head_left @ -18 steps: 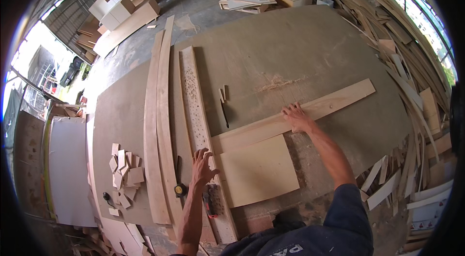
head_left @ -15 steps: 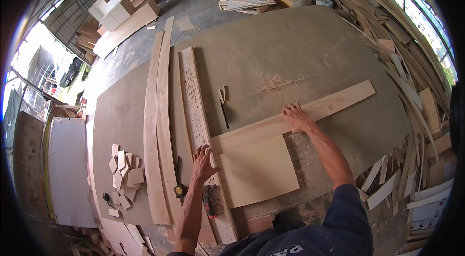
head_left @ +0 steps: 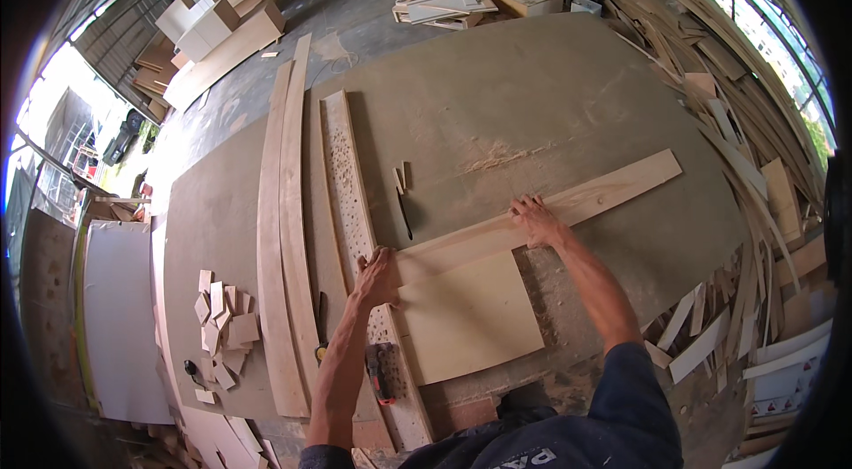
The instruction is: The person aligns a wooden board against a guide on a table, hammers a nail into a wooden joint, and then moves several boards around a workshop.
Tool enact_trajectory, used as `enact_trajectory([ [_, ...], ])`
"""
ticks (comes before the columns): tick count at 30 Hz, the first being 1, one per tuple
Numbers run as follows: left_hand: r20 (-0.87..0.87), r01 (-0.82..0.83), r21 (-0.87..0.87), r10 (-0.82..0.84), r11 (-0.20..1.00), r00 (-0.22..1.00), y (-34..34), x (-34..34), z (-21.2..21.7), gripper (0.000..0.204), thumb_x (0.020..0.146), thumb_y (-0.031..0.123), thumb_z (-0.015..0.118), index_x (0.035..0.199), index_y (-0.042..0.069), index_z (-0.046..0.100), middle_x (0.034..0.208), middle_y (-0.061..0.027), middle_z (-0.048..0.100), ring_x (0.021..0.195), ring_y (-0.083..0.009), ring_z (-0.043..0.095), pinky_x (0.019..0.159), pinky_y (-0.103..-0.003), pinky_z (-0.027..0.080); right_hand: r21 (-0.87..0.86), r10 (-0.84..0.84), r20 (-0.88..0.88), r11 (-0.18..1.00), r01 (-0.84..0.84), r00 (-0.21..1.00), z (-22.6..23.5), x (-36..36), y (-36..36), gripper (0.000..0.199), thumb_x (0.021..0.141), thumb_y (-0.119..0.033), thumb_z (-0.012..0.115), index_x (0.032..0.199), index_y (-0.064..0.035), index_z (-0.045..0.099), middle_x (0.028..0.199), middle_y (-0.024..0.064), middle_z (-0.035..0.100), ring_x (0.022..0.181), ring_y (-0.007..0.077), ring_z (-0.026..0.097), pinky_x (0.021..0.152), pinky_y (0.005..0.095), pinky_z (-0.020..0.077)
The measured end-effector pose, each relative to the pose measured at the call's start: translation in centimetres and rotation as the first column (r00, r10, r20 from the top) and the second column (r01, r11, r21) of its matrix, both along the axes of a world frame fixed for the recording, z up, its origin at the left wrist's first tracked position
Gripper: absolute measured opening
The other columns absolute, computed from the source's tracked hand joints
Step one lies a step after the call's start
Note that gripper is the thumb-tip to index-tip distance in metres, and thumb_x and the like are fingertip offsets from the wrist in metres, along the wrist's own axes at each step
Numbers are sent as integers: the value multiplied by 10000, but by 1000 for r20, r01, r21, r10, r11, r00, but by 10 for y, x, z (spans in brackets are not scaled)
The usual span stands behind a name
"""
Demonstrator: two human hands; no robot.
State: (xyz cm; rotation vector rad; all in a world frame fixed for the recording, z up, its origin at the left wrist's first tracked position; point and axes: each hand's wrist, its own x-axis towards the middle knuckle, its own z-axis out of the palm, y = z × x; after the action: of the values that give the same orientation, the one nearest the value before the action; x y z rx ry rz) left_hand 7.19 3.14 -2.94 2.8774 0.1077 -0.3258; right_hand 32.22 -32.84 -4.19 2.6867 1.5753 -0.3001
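A pale wooden plank (head_left: 612, 197) lies slantwise across the large work surface, along the far edge of a square of thin yellowish board (head_left: 470, 318). My right hand (head_left: 538, 222) grips the plank near its middle, its fingers curled over the far edge. At the plank's left end, my left hand (head_left: 377, 274) is closed around the corner, against a long speckled strip (head_left: 341, 158) with raised edges. Below that hand, a red-and-black tool (head_left: 379, 373), perhaps a utility knife, rests on the strip. A tape measure (head_left: 321, 352) is partly hidden by my left forearm.
Two long planks (head_left: 282, 247) lie to the left, with a pile of small wood blocks (head_left: 226, 323) beyond them. A dark pencil-like stick (head_left: 404, 212) and sawdust (head_left: 506, 156) are past the plank. Scrap strips (head_left: 710, 43) crowd the right side.
My left hand has moved forward from beside the strip to the plank's left end and closed there. My right hand stays on the plank. The view has shifted slightly.
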Motion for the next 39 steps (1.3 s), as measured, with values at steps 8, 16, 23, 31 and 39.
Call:
enact_trajectory([
  [8,-112,70,56,-64,996,992,-11,20,8,1240,205,405,976,1262,16,458,1219,-118,472,1264,-312,446,972,-524,358,131,-81,-61,987,88,995,-3,-9,-20,617,651,-98,771,1232,-3,584,1303,112,469,1217,308,469,1033,499,350],
  [16,-96,34,33,-30,999,995,-5,13,12,1211,220,387,984,1254,28,467,1217,-111,476,1241,-294,466,985,-515,335,251,-171,-197,943,218,965,-12,-284,-21,751,906,-637,489,1408,-80,507,1531,155,357,1415,288,333,1104,568,227],
  [23,-94,58,33,-55,998,994,-1,18,13,1249,204,395,984,1272,5,467,1216,-125,475,1215,-309,472,1017,-460,313,333,-125,-134,929,164,983,-31,-344,-24,622,836,-423,714,1356,-106,585,1549,81,370,1485,217,254,1183,565,104],
  [31,-55,93,9,-92,996,994,7,31,6,1217,200,415,972,1240,3,495,1174,-125,487,1177,-292,471,963,-463,315,391,-168,-156,894,217,973,-23,-332,-11,533,780,-354,773,1245,-117,664,1517,72,419,1466,207,299,1194,573,65],
  [39,-132,195,68,-185,979,974,24,56,11,1116,213,429,963,1162,8,554,1138,-114,499,1126,-279,473,934,-468,324,492,-178,-237,826,275,955,-28,-312,10,458,764,-276,792,1185,-131,684,1483,40,475,1427,191,377,1167,624,38],
])
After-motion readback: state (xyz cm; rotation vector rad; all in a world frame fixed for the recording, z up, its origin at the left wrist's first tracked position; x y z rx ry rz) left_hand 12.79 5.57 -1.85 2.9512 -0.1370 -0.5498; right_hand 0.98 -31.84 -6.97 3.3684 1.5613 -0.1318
